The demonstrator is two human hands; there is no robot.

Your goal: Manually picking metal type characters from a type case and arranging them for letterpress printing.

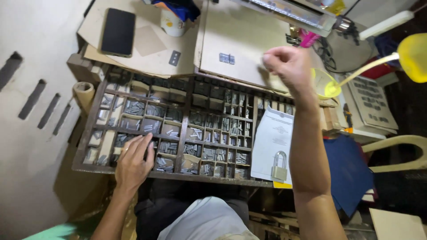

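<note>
Left hand [133,162] on type case [178,129]

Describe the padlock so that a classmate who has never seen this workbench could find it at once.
Start at the wooden compartment tray full of small grey metal pieces. At its right end lies a white printed sheet. The padlock rests on that sheet's lower edge: brass-coloured body, silver shackle, the only lock there.

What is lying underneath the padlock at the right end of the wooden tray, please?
The padlock rests on a white printed sheet laid over the right end of the wooden tray. A yellow edge peeks out below it. The compartments beneath the sheet are covered.
</note>
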